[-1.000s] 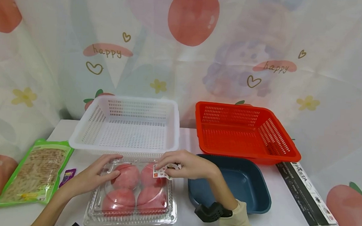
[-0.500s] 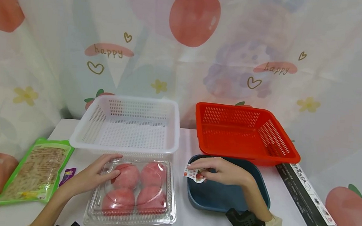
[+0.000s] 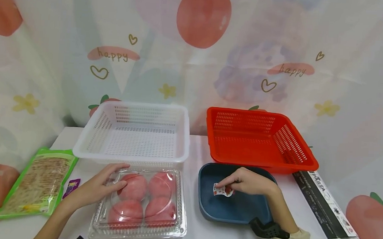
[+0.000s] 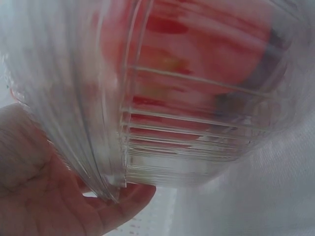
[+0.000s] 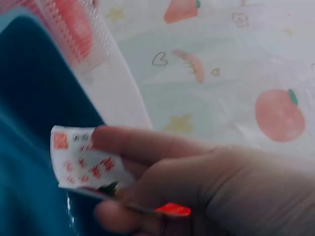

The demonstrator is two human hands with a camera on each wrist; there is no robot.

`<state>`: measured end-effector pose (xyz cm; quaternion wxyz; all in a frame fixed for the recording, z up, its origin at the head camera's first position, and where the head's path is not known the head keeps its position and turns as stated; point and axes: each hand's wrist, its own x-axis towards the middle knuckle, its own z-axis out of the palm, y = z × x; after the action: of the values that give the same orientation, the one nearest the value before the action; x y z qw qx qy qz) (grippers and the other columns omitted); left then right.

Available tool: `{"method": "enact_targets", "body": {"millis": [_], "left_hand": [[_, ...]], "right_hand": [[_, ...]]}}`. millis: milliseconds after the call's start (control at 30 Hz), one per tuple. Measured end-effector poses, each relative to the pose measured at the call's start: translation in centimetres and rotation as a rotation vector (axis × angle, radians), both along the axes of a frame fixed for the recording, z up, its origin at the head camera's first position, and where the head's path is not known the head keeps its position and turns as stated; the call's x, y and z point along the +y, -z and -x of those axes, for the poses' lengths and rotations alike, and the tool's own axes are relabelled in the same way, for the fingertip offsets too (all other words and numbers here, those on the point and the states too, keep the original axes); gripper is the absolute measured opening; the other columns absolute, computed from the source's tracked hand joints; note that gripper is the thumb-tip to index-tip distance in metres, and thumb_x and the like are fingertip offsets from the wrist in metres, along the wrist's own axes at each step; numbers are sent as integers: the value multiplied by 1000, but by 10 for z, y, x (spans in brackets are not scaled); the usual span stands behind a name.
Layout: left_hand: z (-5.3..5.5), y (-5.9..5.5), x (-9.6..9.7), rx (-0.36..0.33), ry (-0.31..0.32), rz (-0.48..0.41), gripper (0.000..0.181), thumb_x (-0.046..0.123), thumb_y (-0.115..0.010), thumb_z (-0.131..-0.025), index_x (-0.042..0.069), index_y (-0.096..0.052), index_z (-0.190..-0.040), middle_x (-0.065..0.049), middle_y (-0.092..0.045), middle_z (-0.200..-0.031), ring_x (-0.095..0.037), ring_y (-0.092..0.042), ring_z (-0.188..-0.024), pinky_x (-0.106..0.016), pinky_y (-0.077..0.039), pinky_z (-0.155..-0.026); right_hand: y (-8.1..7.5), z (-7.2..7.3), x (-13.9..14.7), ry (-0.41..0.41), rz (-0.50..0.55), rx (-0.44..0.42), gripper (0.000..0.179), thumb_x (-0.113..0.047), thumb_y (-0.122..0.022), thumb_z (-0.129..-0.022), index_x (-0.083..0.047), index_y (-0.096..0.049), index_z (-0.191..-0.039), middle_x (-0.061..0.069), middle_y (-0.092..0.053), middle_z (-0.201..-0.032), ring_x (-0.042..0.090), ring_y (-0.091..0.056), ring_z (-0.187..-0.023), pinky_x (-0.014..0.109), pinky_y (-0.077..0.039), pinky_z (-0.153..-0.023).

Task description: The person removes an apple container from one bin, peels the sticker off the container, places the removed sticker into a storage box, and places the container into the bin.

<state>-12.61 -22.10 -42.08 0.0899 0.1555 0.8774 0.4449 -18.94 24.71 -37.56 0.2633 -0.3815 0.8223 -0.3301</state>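
A clear plastic clamshell box (image 3: 181,221) holds several round red fruits (image 3: 125,210) under its lid. My left hand (image 3: 92,187) grips the box's far left corner, thumb over the lid; in the left wrist view a fingertip (image 4: 140,194) curls against the rim. Over the dark blue basin (image 3: 235,211), my right hand (image 3: 253,183) pinches a small white paper label (image 3: 221,190). The right wrist view shows red print and a small square on the label (image 5: 81,157). Part of the label is hidden behind the fingers.
Behind stand a white slotted basket (image 3: 141,138) and a red slotted basket (image 3: 242,148). A green-edged food bag (image 3: 36,183) and a small purple packet (image 3: 71,187) lie at the left. A long black-and-white box (image 3: 324,206) lies at the right.
My right hand has carried the label rightward from over the clear box to over the blue basin. The left hand has stayed on the box.
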Motion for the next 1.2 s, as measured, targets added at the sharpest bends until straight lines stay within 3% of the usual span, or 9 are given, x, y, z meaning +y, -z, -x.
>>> {"method": "enact_targets", "body": {"millis": [367,700,1033,1200], "left_hand": [[1,1,-1,21,0,1,50,31,-60,-96,11,-45,-139,-16,-45,-141,-36,-47,-125,-50,-46,-93],[0,0,1,16,-4,-6,51,31,-61,-95,10,-45,-139,-16,-46,-140,-38,-43,-129,-53,-45,-94],[0,-2,3,18,-4,-7,52,31,-61,-95,8,-45,-138,-18,-45,-140,-40,-42,-130,-57,-43,-96],[-2,0,3,23,-13,-9,51,31,-62,-95,9,-46,-138,-18,-46,-140,-40,-42,-131,-59,-42,-97]], "right_hand": [[10,5,3,60,-115,-11,32,7,-52,-91,-3,-71,-114,10,-74,-91,12,-64,-71,33,-58,-68],[8,-8,-11,110,-192,23,26,4,-56,-91,0,-72,-112,6,-75,-87,8,-63,-65,24,-56,-62],[4,-15,-15,122,-237,-46,27,-5,-62,-92,1,-69,-117,11,-73,-106,6,-65,-63,17,-55,-65],[5,-19,-22,156,-286,-64,26,-2,-61,-91,4,-68,-115,14,-71,-107,11,-65,-60,21,-56,-64]]}}
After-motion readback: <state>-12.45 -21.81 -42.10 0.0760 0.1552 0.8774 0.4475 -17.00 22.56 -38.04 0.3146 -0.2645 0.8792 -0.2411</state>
